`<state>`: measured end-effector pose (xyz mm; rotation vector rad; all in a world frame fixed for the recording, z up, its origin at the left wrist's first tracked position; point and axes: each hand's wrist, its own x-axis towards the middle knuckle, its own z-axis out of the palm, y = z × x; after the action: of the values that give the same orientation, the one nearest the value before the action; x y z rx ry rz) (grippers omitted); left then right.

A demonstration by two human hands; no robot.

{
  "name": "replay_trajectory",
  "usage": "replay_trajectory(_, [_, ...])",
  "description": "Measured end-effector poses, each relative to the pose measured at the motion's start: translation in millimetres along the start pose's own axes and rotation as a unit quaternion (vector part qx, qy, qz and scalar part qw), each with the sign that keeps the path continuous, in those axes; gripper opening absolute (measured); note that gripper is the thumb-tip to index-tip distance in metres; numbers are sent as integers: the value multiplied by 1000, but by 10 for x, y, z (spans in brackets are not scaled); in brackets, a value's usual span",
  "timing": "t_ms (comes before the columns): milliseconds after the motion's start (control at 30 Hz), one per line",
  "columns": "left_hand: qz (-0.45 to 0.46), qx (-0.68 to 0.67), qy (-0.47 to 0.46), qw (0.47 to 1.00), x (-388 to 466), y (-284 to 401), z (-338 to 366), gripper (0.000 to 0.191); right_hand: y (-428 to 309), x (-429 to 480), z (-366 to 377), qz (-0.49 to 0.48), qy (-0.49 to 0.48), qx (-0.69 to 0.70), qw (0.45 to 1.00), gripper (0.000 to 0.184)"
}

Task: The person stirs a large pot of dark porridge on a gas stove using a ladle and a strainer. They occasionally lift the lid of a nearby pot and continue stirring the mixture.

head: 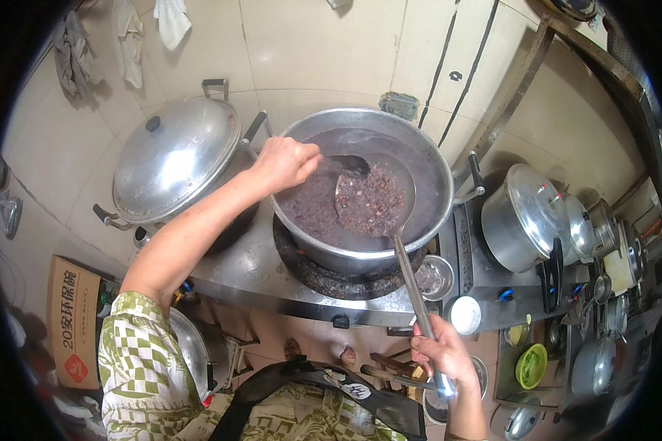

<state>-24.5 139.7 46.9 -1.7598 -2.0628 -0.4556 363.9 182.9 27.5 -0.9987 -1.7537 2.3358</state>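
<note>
My left hand [289, 161] grips the handle of a dark spoon [353, 164], its bowl at the rim of a big metal ladle. My right hand [441, 350] is closed around the long handle of that ladle [414, 275]. The ladle's wide bowl lies in a large aluminium pot [364, 254] and holds a heap of brownish-purple beans and grains [372, 204]. Thin purplish-grey porridge [331, 138] fills much of the pot, which stands on a round black burner [331, 281].
A lidded wok-like pot [176, 160] stands at the left. To the right are pressure cookers [524, 220], a small metal bowl [436, 275] and a white round container [465, 315] near the stove's front edge. A cardboard box [74, 325] and a lidded pot [187, 347] stand lower left.
</note>
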Motion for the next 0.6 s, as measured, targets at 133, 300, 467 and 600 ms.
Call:
replay_trajectory(133, [153,45,23,987,208,3,-5,3,-58,4,-34,11,1,11,1000,10])
replay_trajectory(300, [47,87,-72,992,118,-42,-43,4,11,21,-164,-1,-49,132,990,10])
replay_trajectory(467, [-50,-45,-113,991,-241,161,34,15,78,50,-146,1,-45,196,980,12])
replay_trajectory(600, [-65,-30,-13,997,-33,61,27,14,60,54,-129,-9,-55,150,987,10])
